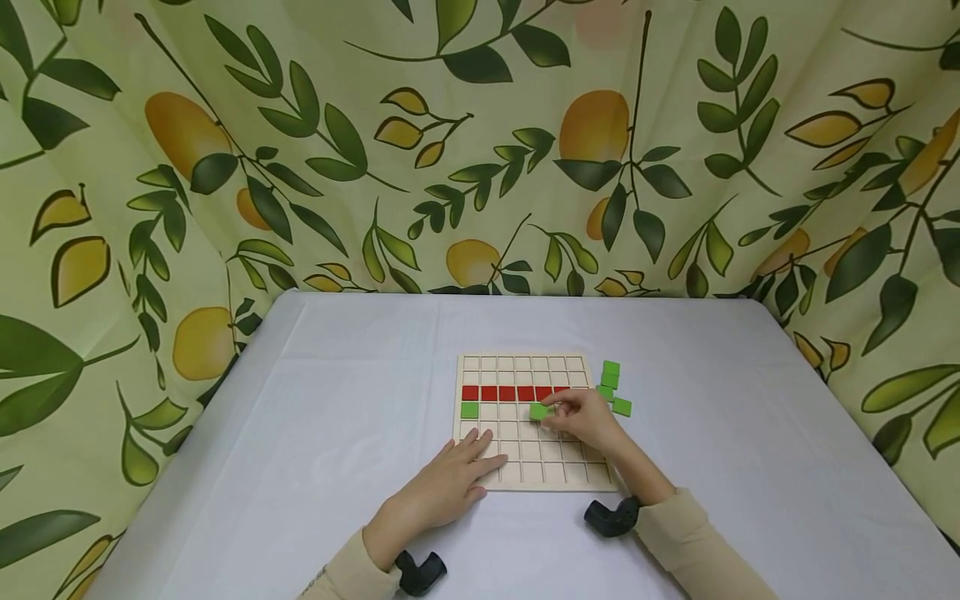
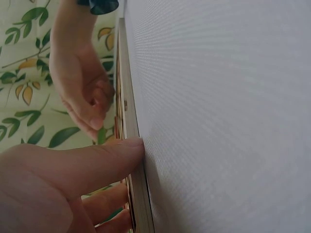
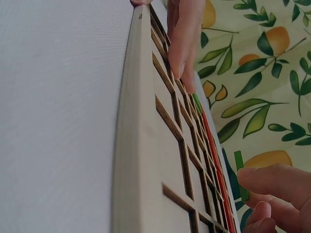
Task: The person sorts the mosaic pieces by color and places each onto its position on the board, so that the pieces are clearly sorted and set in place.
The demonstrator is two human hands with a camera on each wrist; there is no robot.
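A pale wooden grid board (image 1: 525, 475) lies on the table, with a row of red square tiles (image 1: 507, 393) across it. Just below the row's left end, one green tile (image 1: 469, 410) sits in a cell. My right hand (image 1: 588, 418) pinches another green tile (image 1: 538, 412) between thumb and fingers; in the right wrist view this held tile (image 3: 241, 174) is raised above the board. On the board's near left corner rests my left hand (image 1: 450, 482), fingers spread, its thumb (image 2: 116, 153) against the near edge. My right hand covers some cells at the right.
Several loose green tiles (image 1: 622, 407) lie just off the board's right side, partly behind the right hand. A white cloth (image 1: 360, 383) covers the table, and a fruit-patterned curtain (image 1: 465, 167) hangs behind it. Black wrist devices (image 1: 611, 517) sit below the hands.
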